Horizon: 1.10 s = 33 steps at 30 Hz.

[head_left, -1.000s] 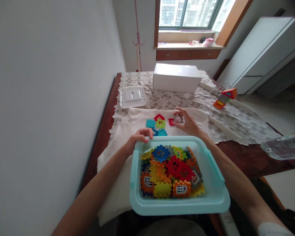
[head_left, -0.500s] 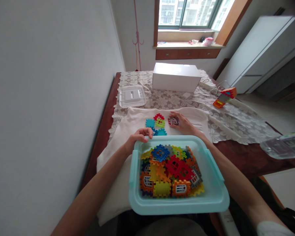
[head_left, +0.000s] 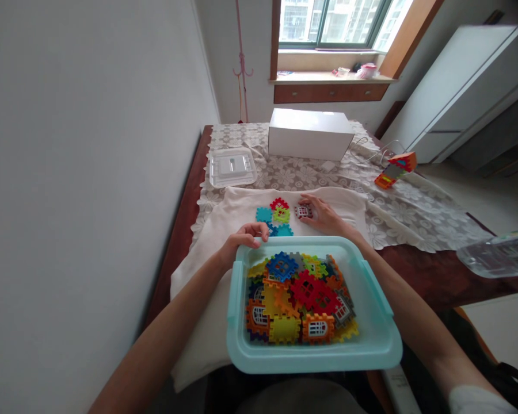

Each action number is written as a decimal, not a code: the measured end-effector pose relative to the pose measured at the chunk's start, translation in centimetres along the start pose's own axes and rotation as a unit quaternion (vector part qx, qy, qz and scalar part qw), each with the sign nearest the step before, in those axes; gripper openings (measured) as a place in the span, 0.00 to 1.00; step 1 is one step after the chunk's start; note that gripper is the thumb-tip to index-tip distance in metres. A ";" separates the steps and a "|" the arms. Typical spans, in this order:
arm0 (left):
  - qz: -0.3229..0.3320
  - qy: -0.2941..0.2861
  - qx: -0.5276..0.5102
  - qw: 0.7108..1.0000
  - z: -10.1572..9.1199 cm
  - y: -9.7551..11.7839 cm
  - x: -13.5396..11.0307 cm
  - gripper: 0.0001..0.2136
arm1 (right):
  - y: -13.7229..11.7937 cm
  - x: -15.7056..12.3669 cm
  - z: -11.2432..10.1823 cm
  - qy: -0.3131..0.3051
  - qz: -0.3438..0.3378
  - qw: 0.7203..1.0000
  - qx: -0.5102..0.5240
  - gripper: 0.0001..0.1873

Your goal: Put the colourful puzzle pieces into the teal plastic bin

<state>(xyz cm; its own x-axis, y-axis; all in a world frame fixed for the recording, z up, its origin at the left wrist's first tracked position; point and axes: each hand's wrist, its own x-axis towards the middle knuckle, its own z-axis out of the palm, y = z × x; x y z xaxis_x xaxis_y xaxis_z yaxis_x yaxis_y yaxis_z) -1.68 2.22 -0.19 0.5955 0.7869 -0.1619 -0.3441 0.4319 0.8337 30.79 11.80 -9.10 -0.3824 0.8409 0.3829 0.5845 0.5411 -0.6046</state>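
Observation:
A light teal plastic tub (head_left: 314, 362) fills the near middle, heaped with notched building tiles in several colours. My left hand (head_left: 244, 238) is closed at its far-left corner, fingers curled over the rim. Beyond the tub, my right hand (head_left: 323, 217) has its fingers and thumb around a grey window tile (head_left: 303, 211) low over the white cloth. To the left of that tile lie a red tile (head_left: 279, 204), a lime-green tile (head_left: 281, 215), a teal tile (head_left: 264, 215) and blue ones (head_left: 284, 230) partly hidden by the tub.
Under the tiles is a white cloth (head_left: 216, 230) on a lace-covered table. A clear plastic lid (head_left: 233, 168) lies at the back left, and a white box (head_left: 308, 138) behind. At the right are an orange and grey tile construction (head_left: 395, 171) and a clear plastic container (head_left: 496, 256).
The grey window tile has tipped slightly and shifted a little left under my right hand. My left hand stays at the tub's rim.

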 end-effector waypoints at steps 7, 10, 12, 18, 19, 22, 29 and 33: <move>-0.005 0.010 0.006 1.000 0.4 0.4 -0.3 0.10 | -0.2 0.0 -0.5 -0.013 0.008 1.000 -0.007 0.41; -0.005 0.008 0.007 1.000 0.5 0.6 -0.3 0.09 | -0.7 -0.1 -0.4 -0.015 0.008 1.000 -0.021 0.42; -0.002 0.002 0.008 1.000 0.5 0.6 -0.2 0.09 | -1.1 0.0 -0.3 -0.014 0.008 0.999 -0.030 0.40; -0.002 0.007 0.012 1.000 0.2 0.4 0.0 0.10 | -1.3 0.1 -0.3 -0.015 0.006 0.999 -0.036 0.34; -0.002 0.009 0.013 1.000 0.2 0.4 0.0 0.10 | -1.2 0.1 -0.4 -0.015 0.009 0.999 -0.036 0.34; 0.000 0.012 0.015 1.000 0.2 0.4 0.0 0.10 | -1.0 0.0 -0.6 -0.013 0.016 0.999 -0.034 0.32; -0.001 0.015 0.019 1.000 0.2 0.5 0.0 0.10 | -1.0 0.1 -0.4 -0.009 0.009 0.999 -0.038 0.31; -0.003 0.014 0.018 1.000 0.2 0.5 0.0 0.10 | -0.9 0.2 -0.2 -0.006 0.007 0.999 -0.043 0.32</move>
<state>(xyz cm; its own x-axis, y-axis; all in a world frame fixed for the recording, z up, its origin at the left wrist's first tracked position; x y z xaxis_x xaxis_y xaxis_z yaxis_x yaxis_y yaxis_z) -1.70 2.31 0.34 0.5765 0.7968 -0.1811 -0.3138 0.4205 0.8513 30.32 11.43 -8.37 -0.3819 0.8489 0.3653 0.6499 0.5278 -0.5469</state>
